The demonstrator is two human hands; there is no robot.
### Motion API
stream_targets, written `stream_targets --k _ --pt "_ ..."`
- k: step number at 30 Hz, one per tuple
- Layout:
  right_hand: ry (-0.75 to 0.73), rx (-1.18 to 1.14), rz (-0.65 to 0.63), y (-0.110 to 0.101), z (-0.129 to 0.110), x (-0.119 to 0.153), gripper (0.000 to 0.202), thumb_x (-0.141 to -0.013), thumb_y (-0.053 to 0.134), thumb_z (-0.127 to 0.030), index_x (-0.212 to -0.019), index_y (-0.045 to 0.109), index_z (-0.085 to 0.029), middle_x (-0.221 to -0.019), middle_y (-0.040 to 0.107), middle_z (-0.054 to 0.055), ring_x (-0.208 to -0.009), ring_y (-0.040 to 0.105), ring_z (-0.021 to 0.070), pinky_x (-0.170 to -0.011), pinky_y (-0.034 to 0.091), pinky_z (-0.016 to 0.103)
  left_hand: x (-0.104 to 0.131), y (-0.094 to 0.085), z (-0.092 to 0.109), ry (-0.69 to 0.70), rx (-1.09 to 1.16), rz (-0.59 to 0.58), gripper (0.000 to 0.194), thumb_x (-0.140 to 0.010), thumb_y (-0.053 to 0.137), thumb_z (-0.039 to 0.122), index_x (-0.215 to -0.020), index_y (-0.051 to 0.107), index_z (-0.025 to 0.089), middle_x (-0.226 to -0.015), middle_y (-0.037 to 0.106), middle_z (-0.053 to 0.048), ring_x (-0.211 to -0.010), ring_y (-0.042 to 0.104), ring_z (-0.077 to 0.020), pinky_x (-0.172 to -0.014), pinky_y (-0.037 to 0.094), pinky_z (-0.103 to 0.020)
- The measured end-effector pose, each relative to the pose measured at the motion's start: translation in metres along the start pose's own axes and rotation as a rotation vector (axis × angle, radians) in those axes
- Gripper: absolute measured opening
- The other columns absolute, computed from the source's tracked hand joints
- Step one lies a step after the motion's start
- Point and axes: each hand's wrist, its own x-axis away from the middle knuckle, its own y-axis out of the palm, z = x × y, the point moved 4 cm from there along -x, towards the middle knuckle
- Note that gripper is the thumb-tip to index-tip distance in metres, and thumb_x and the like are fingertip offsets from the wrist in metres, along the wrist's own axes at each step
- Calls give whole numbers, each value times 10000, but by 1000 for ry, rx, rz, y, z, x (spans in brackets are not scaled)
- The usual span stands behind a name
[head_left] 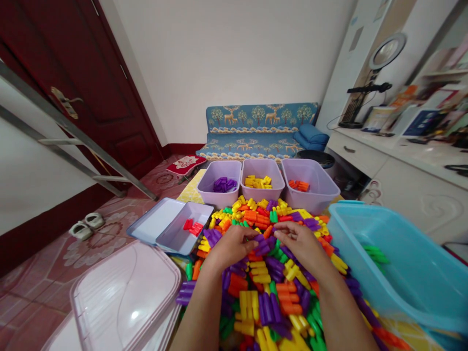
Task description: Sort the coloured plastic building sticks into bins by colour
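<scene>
Over a heap of colourful plastic toy blocks, shaped like joined rounded sticks, both my hands reach in from below. My left hand (237, 246) is curled, thumb and fingers closing at the left end of a purple block (263, 245); the exact grip is partly hidden. My right hand (300, 242) is just right of it, fingers stretched forward and thumb slightly apart, near an orange block (268, 231). No block shows clearly in its grasp. Yellow blocks (259, 271) and more purple, orange and green ones lie beneath and around both hands.
Behind the heap stand lilac bins with purple (219, 198), yellow (262, 193) and orange (314, 197) blocks. A blue tub (395, 219) with green blocks is right. Left are a small box (168, 236) with red blocks and pale lids (126, 292).
</scene>
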Motion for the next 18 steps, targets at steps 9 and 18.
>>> stream_targets --k 9,18 --pt "14 42 -24 4 0 0 329 -758 586 -396 -971 674 -161 -870 706 73 -780 650 208 -723 514 340 -23 -23 -23 -181 480 554 360 -764 658 295 -1055 685 85 -720 677 -38 -602 625 -148 -598 527 -261" --pt "-36 95 -9 3 0 0 274 -775 589 -357 -959 683 -177 -876 725 65 -812 663 209 -746 508 331 -19 -25 -16 2 328 627 431 -803 650 311 -1209 635 169 -1251 646 -122 -1042 657 -242 -906 515 -355"
